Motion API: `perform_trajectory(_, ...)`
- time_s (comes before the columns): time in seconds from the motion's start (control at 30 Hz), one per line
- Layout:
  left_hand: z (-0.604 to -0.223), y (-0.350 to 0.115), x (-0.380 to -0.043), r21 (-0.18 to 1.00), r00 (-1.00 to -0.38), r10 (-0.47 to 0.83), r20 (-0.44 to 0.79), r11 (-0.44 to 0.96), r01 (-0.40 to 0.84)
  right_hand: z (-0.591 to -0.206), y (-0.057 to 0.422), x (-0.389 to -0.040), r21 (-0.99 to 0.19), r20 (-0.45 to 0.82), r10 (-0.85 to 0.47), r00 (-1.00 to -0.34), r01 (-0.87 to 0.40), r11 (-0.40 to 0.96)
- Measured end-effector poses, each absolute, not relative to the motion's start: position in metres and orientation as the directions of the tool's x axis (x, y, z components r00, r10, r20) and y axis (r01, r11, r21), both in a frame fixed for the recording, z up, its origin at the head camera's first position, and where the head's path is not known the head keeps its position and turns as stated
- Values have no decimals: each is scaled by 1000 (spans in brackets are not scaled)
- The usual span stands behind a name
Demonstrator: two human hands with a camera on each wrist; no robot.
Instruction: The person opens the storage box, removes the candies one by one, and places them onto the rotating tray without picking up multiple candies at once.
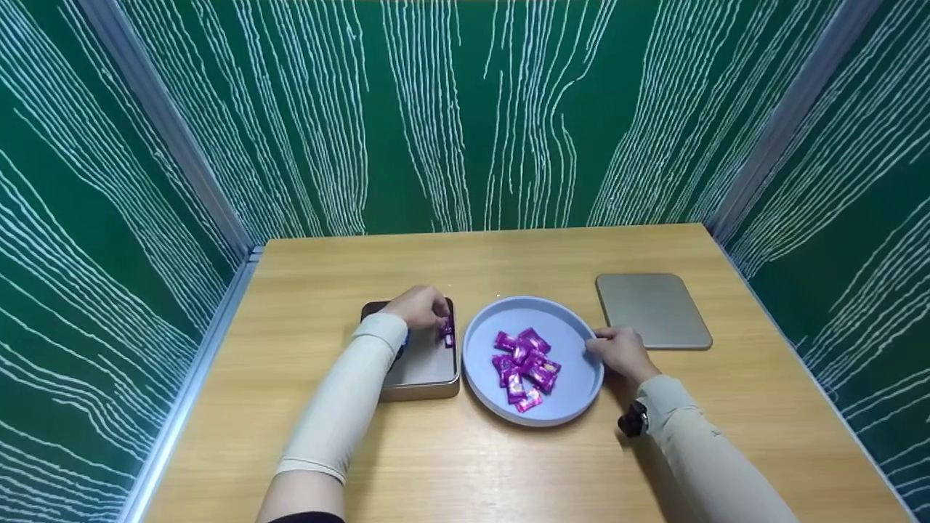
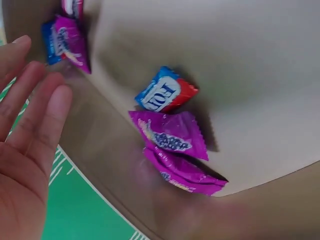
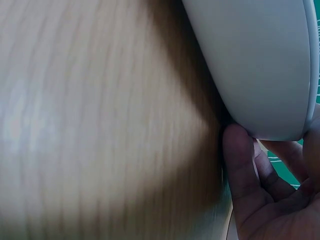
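My left hand reaches over the far right part of a rectangular metal tin. In the left wrist view its fingers are nearly straight, beside a purple wrapped candy at the tin's wall. Two purple candies and a blue-and-red candy lie farther along that wall. To the right, a round pale lilac tray holds a heap of purple wrapped candies. My right hand grips the tray's right rim, with fingertips under its lower edge in the right wrist view.
A flat metal lid with rounded corners lies on the wooden table, behind and right of the tray. The tin stands close to the tray's left side. Green patterned panels enclose the back and both sides.
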State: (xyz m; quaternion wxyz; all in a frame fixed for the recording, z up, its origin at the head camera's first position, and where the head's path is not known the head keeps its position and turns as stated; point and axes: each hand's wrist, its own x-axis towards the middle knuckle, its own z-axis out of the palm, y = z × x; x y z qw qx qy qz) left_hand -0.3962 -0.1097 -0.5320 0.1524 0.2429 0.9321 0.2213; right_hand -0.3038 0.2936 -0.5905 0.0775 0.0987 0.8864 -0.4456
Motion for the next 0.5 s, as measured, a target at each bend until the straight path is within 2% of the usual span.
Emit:
perform_trajectory(0.33, -547, -98, -396, 376, -838, 530, -132, 809, 452, -590, 294, -305, -784, -315, 111, -942, 325, 529)
perform_trajectory(0.5, -548, -93, -395, 319, -839, 528, -127, 823, 470, -590, 296, -305, -782, -309, 107, -945, 317, 536)
